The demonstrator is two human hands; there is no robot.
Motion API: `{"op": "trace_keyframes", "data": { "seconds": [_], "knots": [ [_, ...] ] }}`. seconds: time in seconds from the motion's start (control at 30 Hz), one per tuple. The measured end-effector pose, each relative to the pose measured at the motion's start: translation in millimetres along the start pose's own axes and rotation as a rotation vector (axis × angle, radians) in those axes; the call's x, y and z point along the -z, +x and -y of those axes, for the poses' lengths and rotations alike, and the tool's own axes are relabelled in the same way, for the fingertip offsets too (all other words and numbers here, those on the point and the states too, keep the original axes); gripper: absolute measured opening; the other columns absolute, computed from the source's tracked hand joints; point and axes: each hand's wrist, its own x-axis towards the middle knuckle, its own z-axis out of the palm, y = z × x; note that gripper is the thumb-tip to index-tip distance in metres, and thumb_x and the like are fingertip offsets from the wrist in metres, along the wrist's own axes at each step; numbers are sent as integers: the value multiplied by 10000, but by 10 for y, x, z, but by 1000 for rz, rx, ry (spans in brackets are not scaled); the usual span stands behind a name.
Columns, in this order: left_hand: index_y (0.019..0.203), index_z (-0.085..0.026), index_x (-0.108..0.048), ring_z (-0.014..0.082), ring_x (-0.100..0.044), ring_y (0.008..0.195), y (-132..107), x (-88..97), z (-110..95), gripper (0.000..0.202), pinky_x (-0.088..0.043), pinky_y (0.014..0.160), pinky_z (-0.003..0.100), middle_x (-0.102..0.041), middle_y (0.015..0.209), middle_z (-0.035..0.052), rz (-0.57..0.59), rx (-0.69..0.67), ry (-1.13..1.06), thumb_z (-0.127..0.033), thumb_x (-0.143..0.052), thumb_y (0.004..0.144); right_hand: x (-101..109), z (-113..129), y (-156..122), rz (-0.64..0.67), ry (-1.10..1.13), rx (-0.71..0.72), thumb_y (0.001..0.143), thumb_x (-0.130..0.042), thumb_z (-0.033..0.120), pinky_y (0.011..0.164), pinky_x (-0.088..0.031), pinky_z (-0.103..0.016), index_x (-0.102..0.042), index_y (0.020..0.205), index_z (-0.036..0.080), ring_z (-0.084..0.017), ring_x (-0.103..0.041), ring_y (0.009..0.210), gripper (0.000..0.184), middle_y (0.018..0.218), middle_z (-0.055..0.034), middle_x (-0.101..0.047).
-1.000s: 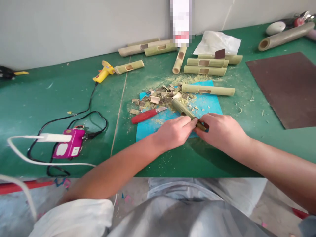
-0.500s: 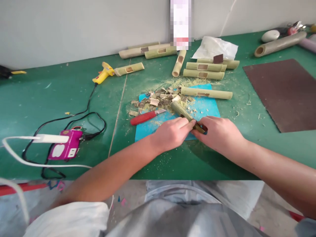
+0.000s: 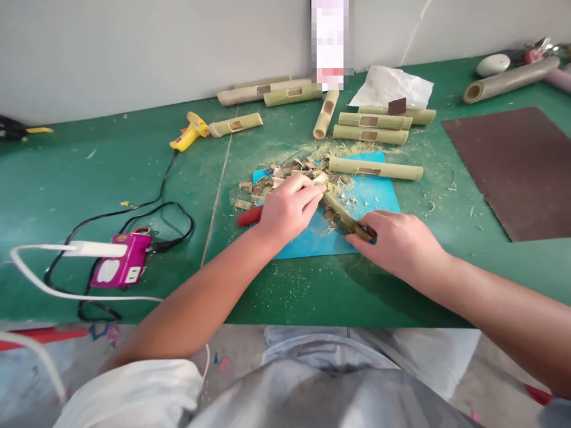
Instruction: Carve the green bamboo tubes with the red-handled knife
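A short green bamboo piece [image 3: 339, 215] lies slantwise on a blue mat [image 3: 375, 199]. My right hand [image 3: 399, 244] is closed around its near end. My left hand [image 3: 289, 207] has its fingers bent over the far end, at the edge of a heap of bamboo chips [image 3: 285, 175]. A red-handled knife [image 3: 247, 216] lies under my left hand, with only the handle's end showing.
Another bamboo tube [image 3: 375, 169] lies along the mat's far edge, with several more [image 3: 370, 128] behind it near crumpled white paper [image 3: 390, 86]. A yellow glue gun [image 3: 190, 132] and a magenta power strip [image 3: 119, 268] with cables sit at the left. A brown sheet [image 3: 513, 169] lies at the right.
My left hand has slid away from the right hand, up along the bamboo piece to its far end, and now covers most of the knife. The right hand stayed put.
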Motion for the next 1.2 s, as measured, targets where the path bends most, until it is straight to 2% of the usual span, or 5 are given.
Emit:
{"op": "trace_keyframes", "data": {
  "seconds": [0.23, 0.47, 0.77, 0.97, 1.2],
  "knots": [
    [984, -140, -782, 71, -583, 521, 87, 46, -150, 196, -474, 505, 190, -713, 680, 9, 44, 670, -658, -249, -646, 894, -3, -15, 1, 6, -8, 6, 883, -616, 466, 559, -240, -282, -584, 738, 193, -122, -457, 581, 311, 683, -11, -605],
    [886, -140, -766, 51, -546, 450, 96, 47, -183, 173, -423, 433, 168, -715, 663, 11, 56, 806, -874, -280, -670, 858, 0, -8, -5, 27, -18, 0, 887, -611, 474, 566, -243, -281, -578, 746, 193, -125, -461, 594, 316, 701, -10, -607],
    [989, -159, -782, 47, -499, 458, 63, 49, -205, 202, -412, 444, 171, -705, 672, -3, 66, 680, -655, -246, -630, 889, 22, -4, 3, 48, -29, -12, 889, -596, 487, 564, -237, -282, -549, 752, 198, -125, -430, 594, 323, 709, -6, -595],
    [1028, -160, -768, 95, -643, 642, 11, -31, -168, 191, -523, 647, 208, -730, 720, 10, 51, 493, -516, -238, -632, 919, 13, -4, -3, 40, -25, -15, 886, -597, 490, 562, -234, -283, -550, 763, 200, -125, -429, 594, 318, 709, -6, -598],
    [928, -160, -760, 103, -613, 622, 21, -37, -152, 120, -501, 670, 231, -704, 686, 1, 26, 240, -241, -197, -647, 913, 13, -2, 0, 32, -29, -17, 888, -593, 490, 557, -228, -283, -558, 767, 202, -131, -458, 599, 314, 713, -11, -612]
  ]
}}
